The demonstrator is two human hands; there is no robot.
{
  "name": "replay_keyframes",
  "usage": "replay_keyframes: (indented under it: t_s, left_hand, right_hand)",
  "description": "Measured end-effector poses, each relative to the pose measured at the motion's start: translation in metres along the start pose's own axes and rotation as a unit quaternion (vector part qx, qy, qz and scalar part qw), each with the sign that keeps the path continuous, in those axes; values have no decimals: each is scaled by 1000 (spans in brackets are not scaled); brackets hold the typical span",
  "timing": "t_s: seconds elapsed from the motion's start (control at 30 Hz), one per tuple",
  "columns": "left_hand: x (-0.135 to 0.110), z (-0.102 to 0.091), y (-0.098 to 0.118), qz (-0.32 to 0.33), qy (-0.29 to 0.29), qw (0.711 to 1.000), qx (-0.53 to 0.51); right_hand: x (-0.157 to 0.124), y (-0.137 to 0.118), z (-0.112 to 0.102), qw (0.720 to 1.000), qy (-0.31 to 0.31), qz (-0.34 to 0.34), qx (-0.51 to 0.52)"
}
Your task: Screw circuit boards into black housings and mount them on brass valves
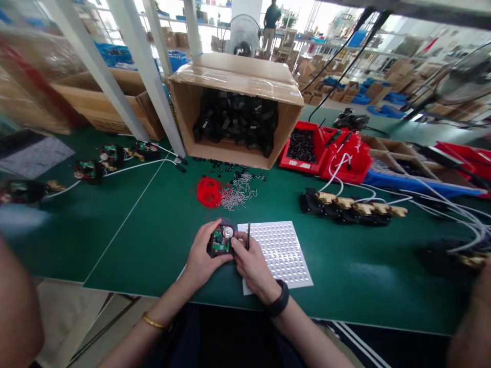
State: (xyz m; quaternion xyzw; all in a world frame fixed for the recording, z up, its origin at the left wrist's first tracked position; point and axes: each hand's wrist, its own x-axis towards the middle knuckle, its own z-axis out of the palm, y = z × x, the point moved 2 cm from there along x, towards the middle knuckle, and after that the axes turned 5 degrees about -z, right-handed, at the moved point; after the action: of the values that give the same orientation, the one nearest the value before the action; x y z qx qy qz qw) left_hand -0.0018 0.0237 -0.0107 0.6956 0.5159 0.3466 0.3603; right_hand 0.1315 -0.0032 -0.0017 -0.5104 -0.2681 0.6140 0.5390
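Note:
A small black housing with a green circuit board (219, 242) and a round silver part (227, 232) rests in my left hand (203, 253), its fingers and thumb closed around the sides. My right hand (250, 258) is closed on thin black tweezers (248, 236), which point upward. The thumb of that hand presses at the right edge of the housing, near the silver part. Partly under my right hand lies a white sheet with rows of small shiny round pieces (286, 253). Beyond my hands are a coil of red wire (209, 192) and a heap of small silver pins (238, 194).
A cardboard box (236, 76) of black parts stands at the back. Red bins (301, 164) sit right of it. Black units with brass fittings (353, 207) and white cables line the right; similar open units (88, 170) lie left. Other people's arms (17, 306) show at both edges.

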Motion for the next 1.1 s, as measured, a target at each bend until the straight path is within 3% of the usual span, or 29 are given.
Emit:
replay_keyframes:
  t_s: [0.1,0.2,0.3,0.37,0.47,0.57,0.63,0.83,1.1]
  left_hand:
    - [3,0,-3,6,-19,999,-39]
    - [3,0,-7,5,-19,998,-57]
    - [7,0,-10,-43,-22,993,-106]
    - [13,-2,-11,-97,-62,980,-161]
    - [20,-9,-3,-140,-201,944,-219]
    - [18,-17,15,-90,-347,922,-150]
    - [14,-19,26,-43,-395,914,-84]
    - [7,-10,32,4,-446,895,-15]
    - [12,-9,25,13,-474,880,4]
  right_hand:
    - [-3,-6,-16,1000,14,-17,-22]
    - [-11,-18,-45,996,60,-60,-2]
    - [-23,-23,-73,985,134,-109,-8]
    - [-28,-17,-82,982,163,-88,-23]
    - [-30,-3,-79,987,146,-55,-29]
    - [-27,4,-70,989,114,-63,-71]
    - [-25,6,-68,984,120,-71,-113]
    - [-23,12,-71,959,176,-116,-190]
    - [-19,11,-74,951,148,-131,-237]
